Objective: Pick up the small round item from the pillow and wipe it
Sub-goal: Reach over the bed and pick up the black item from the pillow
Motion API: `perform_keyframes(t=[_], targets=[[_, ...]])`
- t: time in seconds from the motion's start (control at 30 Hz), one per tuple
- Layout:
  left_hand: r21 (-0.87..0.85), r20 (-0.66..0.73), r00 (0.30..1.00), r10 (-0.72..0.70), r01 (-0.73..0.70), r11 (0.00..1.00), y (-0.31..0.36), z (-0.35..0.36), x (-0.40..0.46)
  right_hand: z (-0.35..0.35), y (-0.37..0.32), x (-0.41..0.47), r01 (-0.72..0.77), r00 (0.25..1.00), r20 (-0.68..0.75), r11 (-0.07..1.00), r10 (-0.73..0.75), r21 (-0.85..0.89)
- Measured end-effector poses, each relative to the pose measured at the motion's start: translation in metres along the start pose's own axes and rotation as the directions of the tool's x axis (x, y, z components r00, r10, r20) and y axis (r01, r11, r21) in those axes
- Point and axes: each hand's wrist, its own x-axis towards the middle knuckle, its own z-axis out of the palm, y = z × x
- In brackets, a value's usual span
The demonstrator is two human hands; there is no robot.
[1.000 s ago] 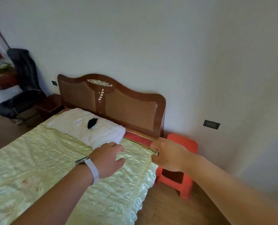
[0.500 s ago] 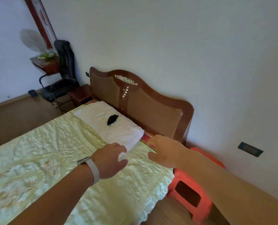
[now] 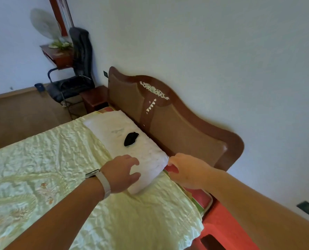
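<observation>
A small dark rounded item (image 3: pixel 130 139) lies on the white pillow (image 3: pixel 114 127) at the head of the bed. My left hand (image 3: pixel 121 173), with a pale watch band at the wrist, hovers over the pillow's near end, fingers loosely spread and holding nothing. My right hand (image 3: pixel 188 170) is at the pillow's near right corner, fingers curled and apart, also empty. Both hands are a hand's length short of the dark item.
A pale green quilted bedspread (image 3: pixel 60 168) covers the bed. The brown wooden headboard (image 3: pixel 177 127) stands against the white wall. A red plastic stool (image 3: pixel 222 230) sits beside the bed at right. A black chair (image 3: pixel 76 76), nightstand (image 3: pixel 94 98) and fan (image 3: pixel 45 26) are at far left.
Both hands have moved forward along the bed to the pillow's near end. The view has swung and come closer to the pillow and headboard.
</observation>
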Motion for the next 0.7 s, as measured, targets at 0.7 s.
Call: perform_keyframes(t=[0.7], targets=[[-0.174,-0.037,0.949,-0.312,0.301,0.938,-0.117,-0.028,0.043,-0.015,-0.052,0.202,0.275,0.947,0.179,0.961,-0.266,-0.029]])
